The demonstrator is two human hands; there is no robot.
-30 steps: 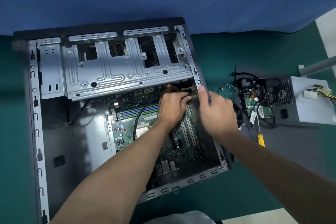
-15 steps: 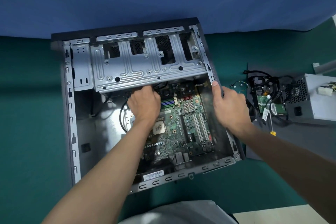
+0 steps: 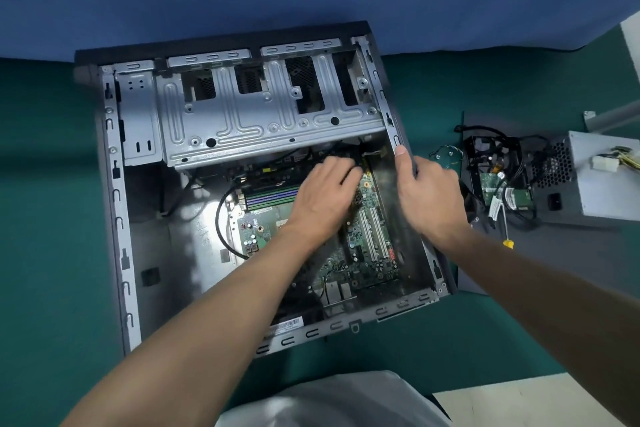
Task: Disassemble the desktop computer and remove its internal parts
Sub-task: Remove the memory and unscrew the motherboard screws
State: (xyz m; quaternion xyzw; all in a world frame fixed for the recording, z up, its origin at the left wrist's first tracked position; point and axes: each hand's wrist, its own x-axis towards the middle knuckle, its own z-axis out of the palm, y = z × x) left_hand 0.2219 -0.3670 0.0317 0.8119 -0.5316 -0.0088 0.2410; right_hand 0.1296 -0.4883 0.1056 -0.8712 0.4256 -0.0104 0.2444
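The open desktop case [image 3: 117, 218] lies on its side on a green table. Its green motherboard [image 3: 367, 253] sits in the lower right part, below the metal drive cage [image 3: 270, 118]. My left hand [image 3: 325, 194] reaches inside over the board with fingers stretched out. Its fingertips touch black cables [image 3: 346, 154] at the board's upper right corner; the thumb is hidden. My right hand [image 3: 429, 194] grips the case's right wall, thumb on the rim. A black cable [image 3: 221, 218] loops to the left of the board.
To the right of the case, on a grey panel [image 3: 571, 253], lie a grey power supply [image 3: 609, 180], a hard drive in a black bracket with tangled cables [image 3: 502, 184] and a yellow-handled screwdriver [image 3: 508, 243]. A white sheet [image 3: 536, 402] lies at the bottom right.
My left hand went from the board's upper right to under the drive cage on the left, then back to the upper right corner. My right hand stayed on the case wall.
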